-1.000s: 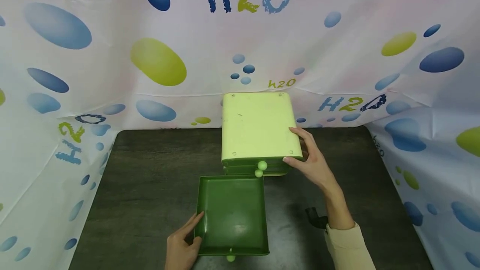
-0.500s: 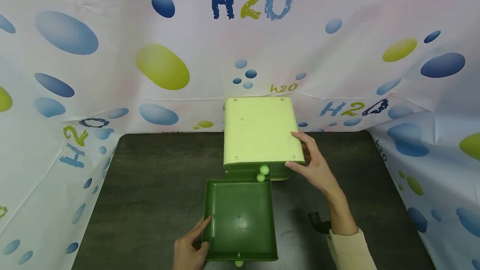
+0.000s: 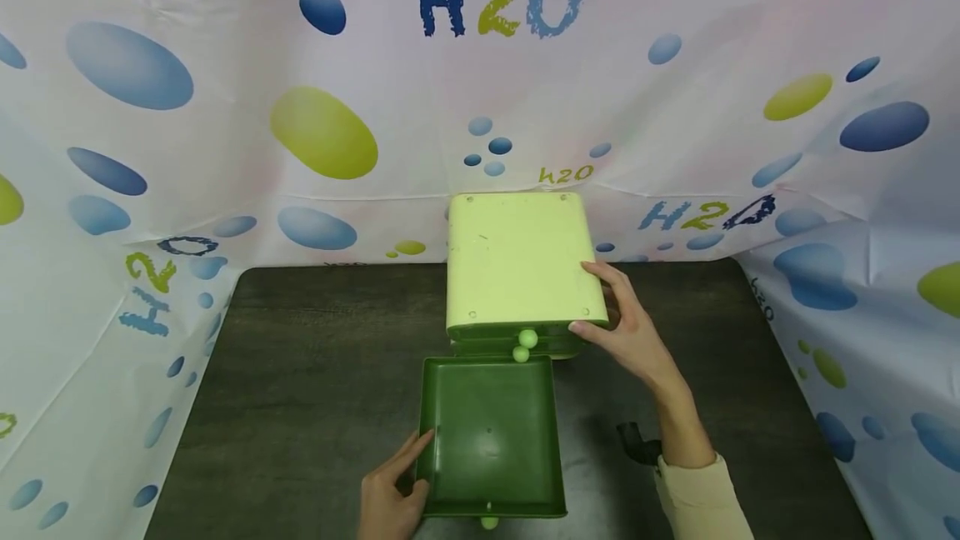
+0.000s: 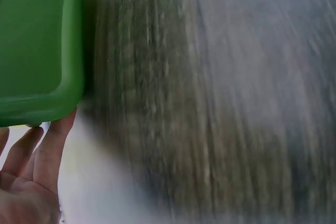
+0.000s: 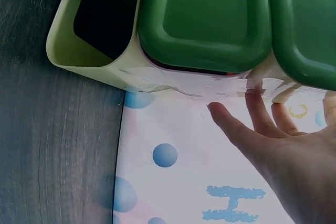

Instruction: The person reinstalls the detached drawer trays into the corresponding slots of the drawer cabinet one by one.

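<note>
A light-green cabinet (image 3: pixel 521 261) with dark-green drawers stands at the back of the table. In front of it lies a pulled-out green drawer (image 3: pixel 491 407), empty inside, its back edge close to the cabinet front. My left hand (image 3: pixel 392 494) grips the drawer's left side, fingertips at the rim and thumb lower down. My right hand (image 3: pixel 633 344) rests against the cabinet's right side, fingers spread along it and thumb at the front corner. The right wrist view shows two closed drawers, one of them the middle drawer (image 5: pixel 207 19), beside an open slot (image 5: pixel 63 56) with a drawer corner at its mouth.
A dark wood-grain table (image 3: pixel 322 390) carries everything. A white patterned backdrop (image 3: pixel 375 65) rises behind and at both sides, close behind the cabinet. A black strap end (image 3: pixel 636 444) shows by the right wrist.
My left hand has shifted the drawer rightward, bringing it more in line with the cabinet. The right hand keeps its place on the cabinet's side. The head view tilted slightly.
</note>
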Motion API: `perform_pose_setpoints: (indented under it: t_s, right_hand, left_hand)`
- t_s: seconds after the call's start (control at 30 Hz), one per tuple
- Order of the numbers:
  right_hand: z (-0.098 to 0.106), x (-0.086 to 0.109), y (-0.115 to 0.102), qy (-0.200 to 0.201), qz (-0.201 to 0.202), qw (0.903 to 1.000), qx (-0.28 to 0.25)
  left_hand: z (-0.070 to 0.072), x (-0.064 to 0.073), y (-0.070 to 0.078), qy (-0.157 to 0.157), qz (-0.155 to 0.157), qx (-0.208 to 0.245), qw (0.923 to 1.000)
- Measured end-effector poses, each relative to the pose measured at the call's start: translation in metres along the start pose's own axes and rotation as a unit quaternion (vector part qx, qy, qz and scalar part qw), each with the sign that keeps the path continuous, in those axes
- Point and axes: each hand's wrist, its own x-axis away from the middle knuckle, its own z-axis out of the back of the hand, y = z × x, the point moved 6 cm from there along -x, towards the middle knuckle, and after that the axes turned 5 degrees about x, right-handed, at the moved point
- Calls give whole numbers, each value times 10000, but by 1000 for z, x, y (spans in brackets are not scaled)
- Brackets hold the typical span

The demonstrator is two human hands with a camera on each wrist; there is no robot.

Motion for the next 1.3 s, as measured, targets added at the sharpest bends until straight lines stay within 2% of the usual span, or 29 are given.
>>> perform_pose_setpoints:
  t_s: [0.73,0.83,1.07,1.3]
  right_hand:
    - [0,0,0,-1,-22,10000,92]
    - [0,-1,0,13,2,10000,96]
    - [-1,-1,0,15,-42,10000,67]
    - [0,-1,1,30,-82,10000,18]
  left_hand:
    - [-18,1,4,-270,201,187,9993]
    - [-22,1,6,-350,172,282,9988]
    - [-29,4,10,-303,-101,317,9990]
    - [-33,6,12,-357,-107,262,9990]
